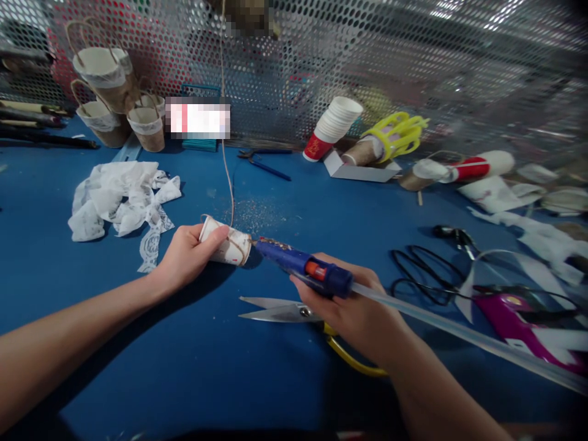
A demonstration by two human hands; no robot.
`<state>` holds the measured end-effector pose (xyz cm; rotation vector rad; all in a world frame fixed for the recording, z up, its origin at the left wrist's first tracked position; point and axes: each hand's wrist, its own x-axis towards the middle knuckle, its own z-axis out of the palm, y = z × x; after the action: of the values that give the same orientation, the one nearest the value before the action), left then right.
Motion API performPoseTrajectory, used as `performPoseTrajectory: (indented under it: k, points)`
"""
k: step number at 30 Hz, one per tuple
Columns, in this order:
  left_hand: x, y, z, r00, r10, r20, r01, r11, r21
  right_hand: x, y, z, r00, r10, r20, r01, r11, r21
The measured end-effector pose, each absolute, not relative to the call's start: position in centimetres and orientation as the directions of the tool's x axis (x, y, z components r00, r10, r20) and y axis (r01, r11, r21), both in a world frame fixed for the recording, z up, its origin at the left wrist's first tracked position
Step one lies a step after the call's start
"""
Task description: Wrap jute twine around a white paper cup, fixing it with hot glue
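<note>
My left hand [195, 251] is closed around a small white paper cup [234, 250] lying on its side, with brown twine around it. A strand of twine [226, 165] runs up from the cup past the top of the view. In my right hand [351, 300] is a blue hot glue gun [294, 260], its nozzle at the right end of the cup; whether the tip touches is too small to tell. A long clear glue stick [441, 321] sticks out of the gun's back. Beneath my right hand lie scissors [280, 309] with yellow handles, partly hidden.
White lace ribbon [119, 196] is heaped at left, before several twine-wrapped cups with handles [103, 70]. Pliers [266, 162], stacked paper cups [337, 119] and a white box [362, 168] stand along the perforated metal screen [285, 67]. Black cable [418, 275] and a purple object [519, 327] lie at right.
</note>
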<state>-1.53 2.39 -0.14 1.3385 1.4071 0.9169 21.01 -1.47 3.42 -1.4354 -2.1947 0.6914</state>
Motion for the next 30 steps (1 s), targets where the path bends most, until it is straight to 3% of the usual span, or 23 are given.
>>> performPoseTrajectory:
  k: [30]
  points:
    - [-1.39, 2.42, 0.11, 0.047, 0.987, -0.151, 0.259, 0.134, 0.956, 21.03, -1.92, 4.18, -0.353, 0.935, 0.027, 0.723, 0.291, -0.627]
